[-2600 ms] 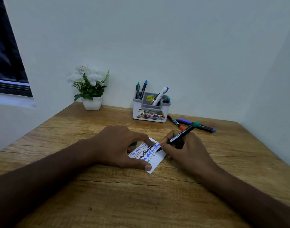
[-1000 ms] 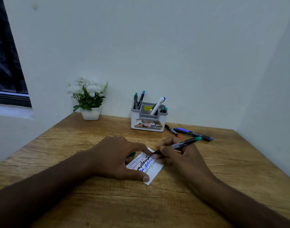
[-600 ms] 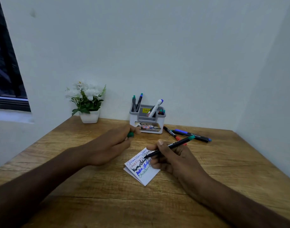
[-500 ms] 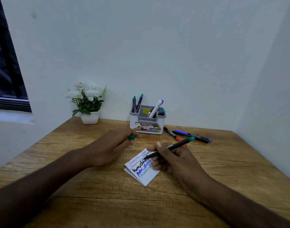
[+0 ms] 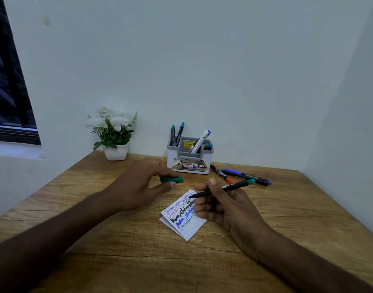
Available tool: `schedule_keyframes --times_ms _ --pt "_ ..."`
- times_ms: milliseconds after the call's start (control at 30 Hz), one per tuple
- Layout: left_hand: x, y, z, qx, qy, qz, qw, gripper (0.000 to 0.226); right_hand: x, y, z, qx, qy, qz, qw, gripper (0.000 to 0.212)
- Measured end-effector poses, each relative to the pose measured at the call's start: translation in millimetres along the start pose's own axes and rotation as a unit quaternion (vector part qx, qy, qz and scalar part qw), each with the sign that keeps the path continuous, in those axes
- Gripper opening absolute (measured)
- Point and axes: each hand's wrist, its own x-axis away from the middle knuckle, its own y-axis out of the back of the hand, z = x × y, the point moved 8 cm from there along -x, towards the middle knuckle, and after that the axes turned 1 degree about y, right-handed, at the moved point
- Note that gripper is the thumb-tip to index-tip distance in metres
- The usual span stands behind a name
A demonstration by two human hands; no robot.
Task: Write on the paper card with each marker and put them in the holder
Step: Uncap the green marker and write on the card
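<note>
A white paper card (image 5: 187, 226) with lines of coloured writing lies on the wooden table. My right hand (image 5: 223, 206) grips an uncapped black marker with a green end (image 5: 230, 188), its tip pointing left just above the card's far corner. My left hand (image 5: 139, 185) pinches the green cap (image 5: 171, 179) between thumb and fingers, left of the marker tip. The grey and white holder (image 5: 189, 160) stands by the wall with several markers in it.
Loose markers (image 5: 244, 176) with blue and red ends lie right of the holder. A white pot of flowers (image 5: 113, 134) stands at the back left. Walls close the table at the back and right; a window is at the far left.
My left hand has lifted off the card, carrying the green cap up toward the marker tip. My right hand stopped writing and raised the marker off the card.
</note>
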Motion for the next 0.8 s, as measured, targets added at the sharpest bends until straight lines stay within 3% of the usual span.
schedule_keyframes --times_ms 133,267,800 --pt "-0.1 1.5 0.4 0.024 0.003 0.010 1.000 0.032 -0.6 4.5 -4.7 -0.036 -0.028 0.001 0.999 0.032" --pt "1.7 -4.4 4.1 0.010 0.008 0.034 0.999 0.033 0.1 4.4 -4.5 -0.081 -0.051 0.015 0.995 0.046" --pt "1.3 -14.9 -3.1 0.011 -0.035 0.062 0.997 0.033 -2.5 7.3 -6.7 -0.067 -0.040 0.000 0.997 0.027"
